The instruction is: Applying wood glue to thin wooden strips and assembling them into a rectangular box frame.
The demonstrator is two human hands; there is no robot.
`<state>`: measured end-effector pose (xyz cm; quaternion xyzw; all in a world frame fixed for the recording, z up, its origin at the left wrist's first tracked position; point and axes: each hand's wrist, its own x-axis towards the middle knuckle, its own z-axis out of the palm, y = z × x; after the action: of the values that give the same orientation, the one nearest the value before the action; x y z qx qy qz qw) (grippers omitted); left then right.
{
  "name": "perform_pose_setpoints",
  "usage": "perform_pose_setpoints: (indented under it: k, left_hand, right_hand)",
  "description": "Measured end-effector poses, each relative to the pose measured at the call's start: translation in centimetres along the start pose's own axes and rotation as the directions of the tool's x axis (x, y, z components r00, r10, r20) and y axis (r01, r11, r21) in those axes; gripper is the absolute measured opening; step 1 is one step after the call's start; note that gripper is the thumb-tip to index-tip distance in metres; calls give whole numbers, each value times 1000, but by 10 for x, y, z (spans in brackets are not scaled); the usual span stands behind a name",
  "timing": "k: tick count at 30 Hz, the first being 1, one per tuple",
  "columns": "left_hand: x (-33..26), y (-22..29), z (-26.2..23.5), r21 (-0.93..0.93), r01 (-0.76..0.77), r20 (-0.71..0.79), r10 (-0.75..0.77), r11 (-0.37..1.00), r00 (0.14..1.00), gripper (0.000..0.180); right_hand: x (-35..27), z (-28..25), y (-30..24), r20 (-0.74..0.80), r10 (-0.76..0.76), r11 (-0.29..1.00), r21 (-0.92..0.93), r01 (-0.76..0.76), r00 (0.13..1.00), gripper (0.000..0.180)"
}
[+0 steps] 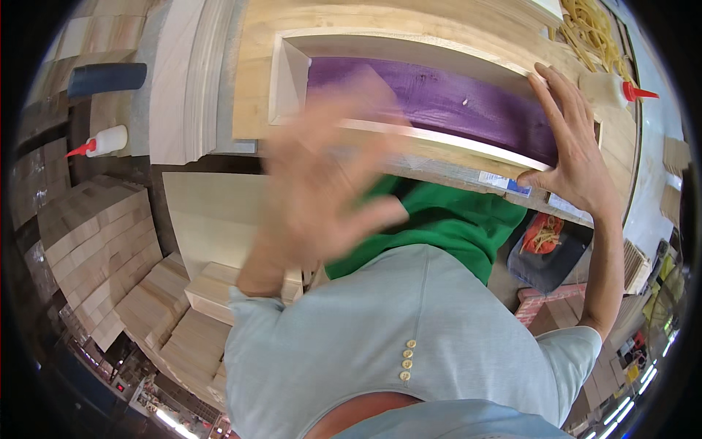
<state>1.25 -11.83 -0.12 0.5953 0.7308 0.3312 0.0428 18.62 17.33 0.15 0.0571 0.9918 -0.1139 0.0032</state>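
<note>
Pale grey-blue short-sleeved shirt, 4 buttons

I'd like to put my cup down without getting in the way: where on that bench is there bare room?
The bare wood left of the open box is free, as is the pale board below the bench edge. It is crowded at the right: the right hand rests on the box there, beside a glue bottle and strips.

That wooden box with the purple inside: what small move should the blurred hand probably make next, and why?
Probably bring the left hand down onto the wooden box's near rail. Only the right hand rests on the box, at its right end, while the left is blurred in the air above it, gripping nothing.
</note>
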Motion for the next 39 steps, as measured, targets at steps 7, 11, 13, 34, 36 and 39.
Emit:
perform_pose_setpoints:
  k: [7,11,13,34,36,39]
  left_hand:
    - [2,-96,-28,-649,488,-99,-701,583,706,73]
    - [-31,-96,11,-922,331,35,-807,202,589,81]
    - [-23,-87,15,-956,286,147,-737,66,660,83]
    - [-16,-100,-32,-474,524,-10,-600,707,800,83]
    - [-2,-84,-40,-227,366,-57,-387,903,920,92]
    - [24,-62,-37,123,196,113,-210,973,971,102]
  right_hand:
    - [2,-5,-6,3,35,996,77,-35,999,106]
    - [12,-10,14,23,-15,983,185,10,1000,103]
    - [20,-15,24,65,-26,969,246,9,998,103]
    - [6,-9,-8,60,38,998,54,-41,997,110]
    - [1,-7,-7,22,11,1000,8,-12,1000,109]
    - [-4,-10,-6,0,5,1000,-20,-5,1000,106]
